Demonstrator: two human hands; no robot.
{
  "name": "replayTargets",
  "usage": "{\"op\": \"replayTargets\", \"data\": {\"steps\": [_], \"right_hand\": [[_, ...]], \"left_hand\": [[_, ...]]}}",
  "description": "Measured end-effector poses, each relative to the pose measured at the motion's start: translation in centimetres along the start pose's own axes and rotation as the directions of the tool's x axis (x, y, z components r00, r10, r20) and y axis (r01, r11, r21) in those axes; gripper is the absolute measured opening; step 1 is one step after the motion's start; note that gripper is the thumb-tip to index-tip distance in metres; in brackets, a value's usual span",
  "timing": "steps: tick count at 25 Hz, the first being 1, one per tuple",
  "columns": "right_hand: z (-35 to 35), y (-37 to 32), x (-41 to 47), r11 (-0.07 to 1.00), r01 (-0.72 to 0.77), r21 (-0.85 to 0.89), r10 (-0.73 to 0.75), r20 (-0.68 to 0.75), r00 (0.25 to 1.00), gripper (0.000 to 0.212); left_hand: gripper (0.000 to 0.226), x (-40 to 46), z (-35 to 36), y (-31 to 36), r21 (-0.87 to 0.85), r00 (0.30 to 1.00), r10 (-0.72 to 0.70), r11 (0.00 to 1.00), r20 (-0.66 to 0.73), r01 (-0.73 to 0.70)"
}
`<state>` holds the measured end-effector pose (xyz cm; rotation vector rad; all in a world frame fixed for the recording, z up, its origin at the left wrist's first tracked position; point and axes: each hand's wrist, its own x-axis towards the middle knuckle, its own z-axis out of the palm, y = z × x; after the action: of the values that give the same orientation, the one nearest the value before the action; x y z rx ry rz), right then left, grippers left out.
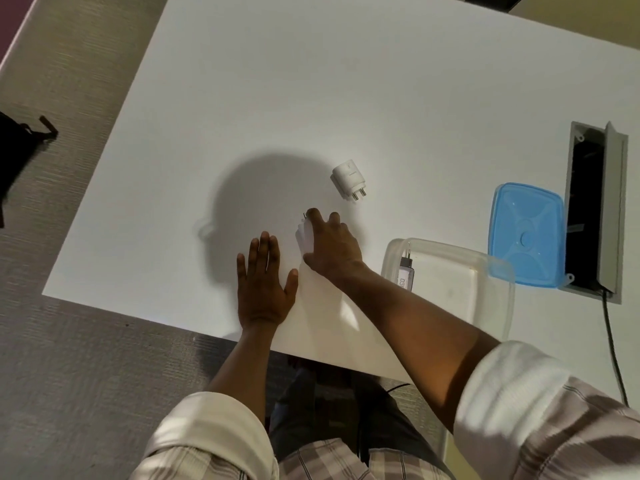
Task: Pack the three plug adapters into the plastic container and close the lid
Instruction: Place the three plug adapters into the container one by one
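A clear plastic container [485, 271] sits on the white table at the right, and a dark plug adapter [406, 271] lies inside it at its left wall. The blue lid [526, 233] rests beside it, overlapping the container's far right corner. One white plug adapter [348, 180] lies loose on the table beyond my hands, pins toward me. My right hand [330, 245] is closed over a second white adapter [303, 237], mostly hidden under the fingers. My left hand [265, 282] lies flat on the table with fingers spread, holding nothing.
A recessed cable box [594, 209] with its flap up is set into the table at the far right, a black cable [613, 344] running from it. The table's near edge [173, 322] is close to my left wrist. A black bag [17, 147] lies on the carpet.
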<state>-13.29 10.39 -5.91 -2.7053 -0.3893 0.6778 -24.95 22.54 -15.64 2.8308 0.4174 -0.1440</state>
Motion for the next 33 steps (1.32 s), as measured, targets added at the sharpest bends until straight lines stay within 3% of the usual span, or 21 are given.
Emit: {"op": "replayTargets", "data": {"steps": [6, 14, 20, 33], "right_hand": [[-1.6, 1.1, -6.1, 0.988, 0.047, 0.15, -0.017, -0.2, 0.98, 0.077], [-5.3, 8.5, -13.5, 0.932, -0.04, 0.359, 0.179, -0.362, 0.915, 0.078], [-4.8, 13.6, -15.0, 0.902, -0.196, 0.384, 0.325, -0.306, 0.895, 0.082], [-1.4, 17.3, -12.9, 0.85, -0.371, 0.375, 0.442, -0.123, 0.888, 0.083]], "left_hand": [[0.075, -0.2, -0.5, 0.5, 0.02, 1.0, 0.002, 1.0, 0.016, -0.002], [0.074, -0.3, 0.1, 3.4, -0.001, 0.998, 0.048, 0.999, 0.049, -0.048], [0.075, -0.5, 0.9, 6.9, -0.021, 0.992, 0.101, 0.995, 0.072, -0.099], [0.076, -0.2, 1.3, 7.0, -0.026, 0.996, 0.076, 0.997, 0.044, -0.075]]}}
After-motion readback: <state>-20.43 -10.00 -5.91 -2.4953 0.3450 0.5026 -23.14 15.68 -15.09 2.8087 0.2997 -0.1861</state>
